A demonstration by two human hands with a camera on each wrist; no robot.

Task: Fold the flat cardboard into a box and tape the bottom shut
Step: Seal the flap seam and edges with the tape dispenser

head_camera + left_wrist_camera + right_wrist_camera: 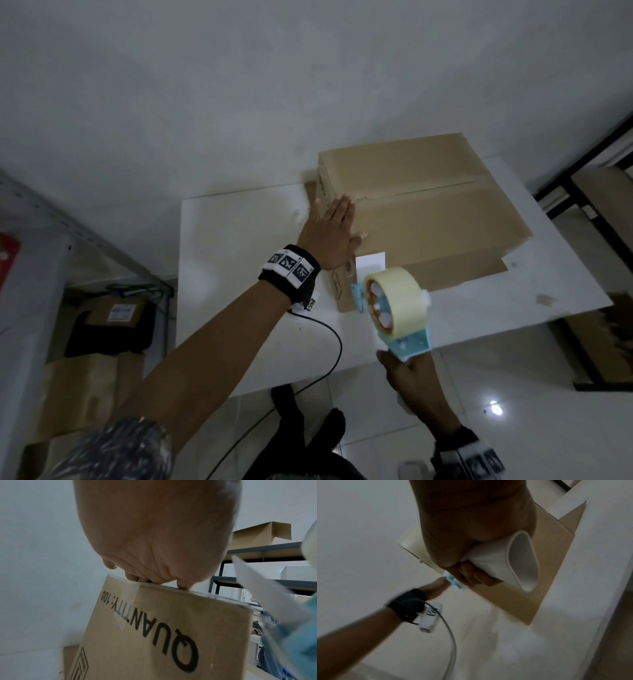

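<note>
Cardboard box (421, 219) stands folded, seam taped; flat left hand (330, 234) presses its corner, right hand (409, 377) clamps tape dispenser (394, 311) beside it for another strip.

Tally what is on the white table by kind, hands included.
Cardboard box: 1
Tape dispenser, held over the table: 1
Hands: 2, left hand flat on the box, right hand gripping the dispenser
Total: 4

Right hand (471, 555) clasps white handle (510, 561) — cardboard (539, 574) beyond.
</note>
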